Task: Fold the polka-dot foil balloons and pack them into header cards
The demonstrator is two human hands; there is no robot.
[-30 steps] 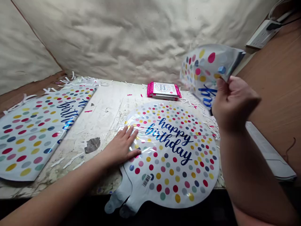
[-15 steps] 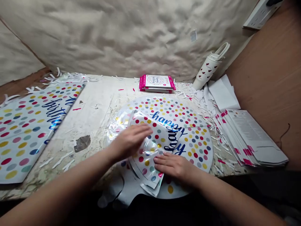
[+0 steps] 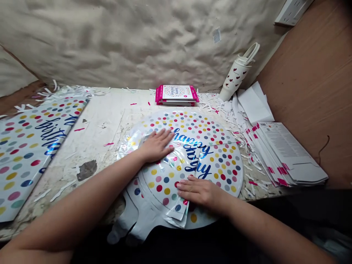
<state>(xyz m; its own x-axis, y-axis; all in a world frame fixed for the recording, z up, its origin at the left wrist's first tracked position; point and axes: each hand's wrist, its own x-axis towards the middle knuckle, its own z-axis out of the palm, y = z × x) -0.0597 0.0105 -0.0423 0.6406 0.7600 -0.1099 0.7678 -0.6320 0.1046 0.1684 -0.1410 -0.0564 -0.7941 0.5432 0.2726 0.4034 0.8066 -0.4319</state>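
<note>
Flat on the table lies a round white foil balloon [image 3: 225,168] with coloured dots and blue lettering. Its left part is folded over toward the middle, making a dotted flap [image 3: 162,179] with shiny creases. My left hand [image 3: 157,146] rests palm down on the upper part of this fold, fingers spread. On its lower right edge, my right hand [image 3: 202,192] lies flat with fingers stretched out. The pale balloon tails [image 3: 145,223] hang over the table's front edge.
More folded dotted foil [image 3: 30,146] lies at the left. Pink-edged packages [image 3: 177,94] are stacked at the back, near a white tumbler [image 3: 235,77] with hearts. Printed cards [image 3: 291,154] lie fanned at the right. Paper scraps [image 3: 220,104] litter the table.
My left hand has come down onto the folded foil, moving up and pressing it flatter. My right hand stays on the lower edge. The view has shifted slightly.
</note>
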